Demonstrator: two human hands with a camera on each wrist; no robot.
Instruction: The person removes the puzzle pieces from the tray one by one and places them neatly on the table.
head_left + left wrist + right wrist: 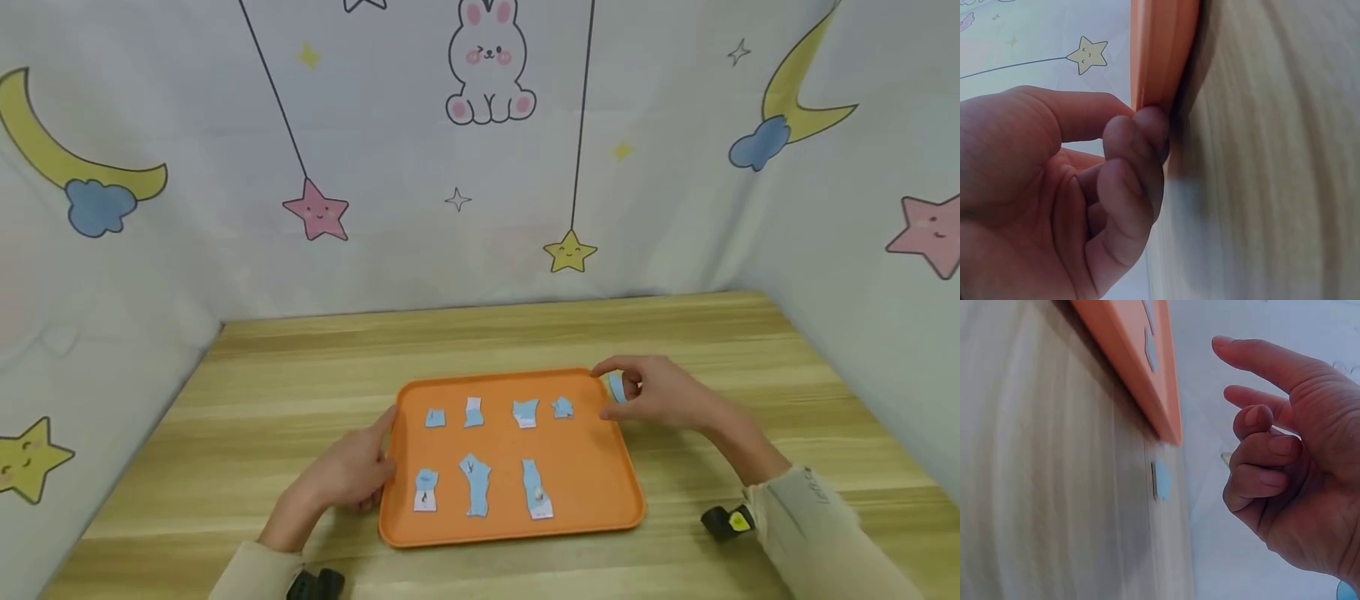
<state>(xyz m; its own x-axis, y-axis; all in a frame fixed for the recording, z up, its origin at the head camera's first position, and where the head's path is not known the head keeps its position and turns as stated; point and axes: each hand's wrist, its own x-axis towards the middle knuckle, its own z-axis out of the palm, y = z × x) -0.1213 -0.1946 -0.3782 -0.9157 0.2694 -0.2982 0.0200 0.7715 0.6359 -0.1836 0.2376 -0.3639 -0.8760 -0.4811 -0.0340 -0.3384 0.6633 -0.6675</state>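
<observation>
An orange tray (pixel 592 475) holds several light-blue cut pieces with small printed marks in two rows, among them a long piece (pixel 476 485) and a small piece (pixel 562 407). At the tray's left side my left hand (pixel 348 467) pinches the edge, its other fingers curled beneath, as the left wrist view shows. Beside the tray's far right corner is my right hand (pixel 667 392), thumb and index finger extended and apart, the rest curled, holding nothing. Another light-blue piece (pixel 1161 480) lies on the table off the tray, partly hidden by the hand in the head view.
The tray rests on a wood-grain table (pixel 300 367). Pale cloth walls (pixel 390 125) printed with moons, stars and a rabbit stand behind and at both sides. Dark wrist devices (pixel 726 522) are on both of the person's sleeves.
</observation>
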